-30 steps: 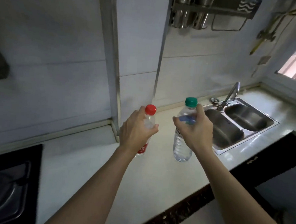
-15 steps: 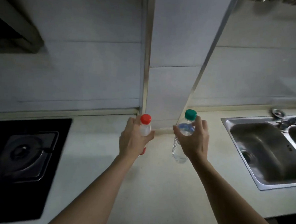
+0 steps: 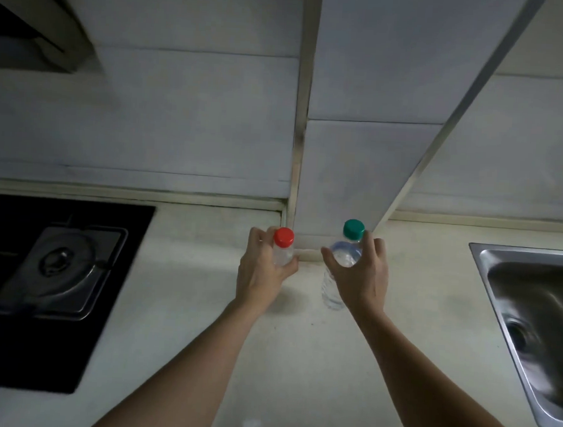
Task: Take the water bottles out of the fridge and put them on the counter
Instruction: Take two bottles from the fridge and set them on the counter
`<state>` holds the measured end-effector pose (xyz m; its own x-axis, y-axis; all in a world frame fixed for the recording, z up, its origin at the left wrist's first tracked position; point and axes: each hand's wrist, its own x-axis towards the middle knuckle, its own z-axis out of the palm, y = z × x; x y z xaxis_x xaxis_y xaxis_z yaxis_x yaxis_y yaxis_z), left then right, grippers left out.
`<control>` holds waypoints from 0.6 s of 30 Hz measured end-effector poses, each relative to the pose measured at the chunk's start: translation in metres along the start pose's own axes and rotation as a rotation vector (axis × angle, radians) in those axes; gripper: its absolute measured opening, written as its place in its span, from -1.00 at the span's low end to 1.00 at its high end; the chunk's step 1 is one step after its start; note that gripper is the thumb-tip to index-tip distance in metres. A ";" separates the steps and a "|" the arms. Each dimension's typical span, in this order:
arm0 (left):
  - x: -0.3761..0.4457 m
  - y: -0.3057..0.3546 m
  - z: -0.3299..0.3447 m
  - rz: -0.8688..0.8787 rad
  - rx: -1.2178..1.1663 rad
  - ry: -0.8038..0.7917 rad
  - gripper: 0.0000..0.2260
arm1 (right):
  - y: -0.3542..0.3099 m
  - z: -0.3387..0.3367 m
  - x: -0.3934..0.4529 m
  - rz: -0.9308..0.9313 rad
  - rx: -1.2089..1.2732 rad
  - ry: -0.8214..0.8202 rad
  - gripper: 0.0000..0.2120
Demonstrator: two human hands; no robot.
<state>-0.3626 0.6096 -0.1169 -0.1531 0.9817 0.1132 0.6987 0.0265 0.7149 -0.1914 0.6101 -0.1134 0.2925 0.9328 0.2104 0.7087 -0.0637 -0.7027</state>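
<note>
L hand (image 3: 261, 276) grips the red-cap bottle (image 3: 283, 251) high up, just under the cap, fingers and thumb curled round the clear neck; most of the body is hidden behind the hand, so can't tell whether its base touches the counter (image 3: 298, 361). R hand (image 3: 361, 279) is wrapped round the green-cap bottle (image 3: 348, 254) at the shoulder, thumb on the near-left side, fingers round the far side; the clear lower body shows below the hand at about 7 o'clock from it, base down at or just above the counter, contact unclear. Both bottles upright, side by side but apart, green-cap one at 3 o'clock from the red-cap one, both close to the tiled pillar (image 3: 357, 168) at 12 o'clock. Gas hob (image 3: 55, 266) well off at 9 o'clock, steel sink (image 3: 528, 324) at 3 o'clock by the frame edge.
</note>
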 end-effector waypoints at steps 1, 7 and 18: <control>0.001 -0.001 0.003 0.001 0.002 -0.005 -0.49 | 0.002 0.001 0.003 0.004 -0.001 -0.011 -0.31; 0.006 0.000 0.014 0.020 0.046 0.015 -0.54 | 0.009 0.010 0.017 0.035 0.016 -0.029 -0.33; 0.016 0.000 0.021 0.028 -0.005 0.050 -0.51 | 0.015 0.026 0.017 0.101 0.129 -0.074 -0.31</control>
<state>-0.3502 0.6290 -0.1296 -0.1679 0.9715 0.1674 0.6996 -0.0022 0.7145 -0.1926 0.6338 -0.1383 0.3065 0.9479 0.0866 0.5881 -0.1170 -0.8003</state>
